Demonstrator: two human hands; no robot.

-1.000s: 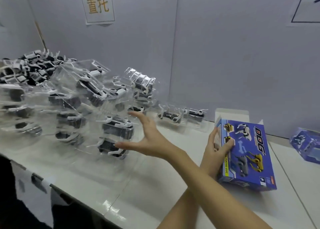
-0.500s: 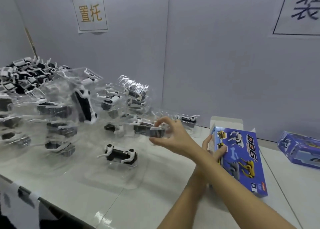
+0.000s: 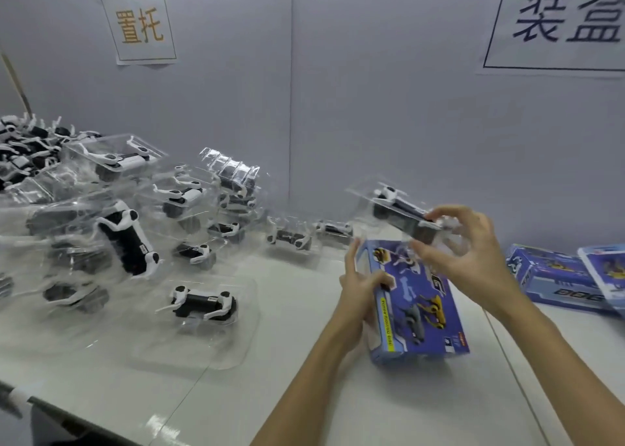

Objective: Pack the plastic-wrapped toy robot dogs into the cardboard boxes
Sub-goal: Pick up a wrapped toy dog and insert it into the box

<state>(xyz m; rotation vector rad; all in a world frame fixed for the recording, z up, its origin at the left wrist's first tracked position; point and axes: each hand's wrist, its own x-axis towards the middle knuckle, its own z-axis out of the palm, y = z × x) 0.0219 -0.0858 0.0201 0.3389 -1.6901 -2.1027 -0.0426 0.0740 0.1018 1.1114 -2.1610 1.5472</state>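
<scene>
**Dog in hand, box mouth waiting**

White tabletop, grey partition behind. Your right hand (image 3: 473,259) pinches a black-and-white toy robot dog in its clear plastic blister (image 3: 402,210), held in the air at about one o'clock — just above the far end of the blue printed cardboard box (image 3: 417,305). Your left hand (image 3: 360,285) grips that box's left edge, tilting it up off the table. Loading looks to be the step — next, line the blister up with the far opening, which is hidden, and slide it in. More wrapped dogs (image 3: 142,222) are heaped at ten o'clock; other blue boxes (image 3: 554,278) lie at three.
</scene>
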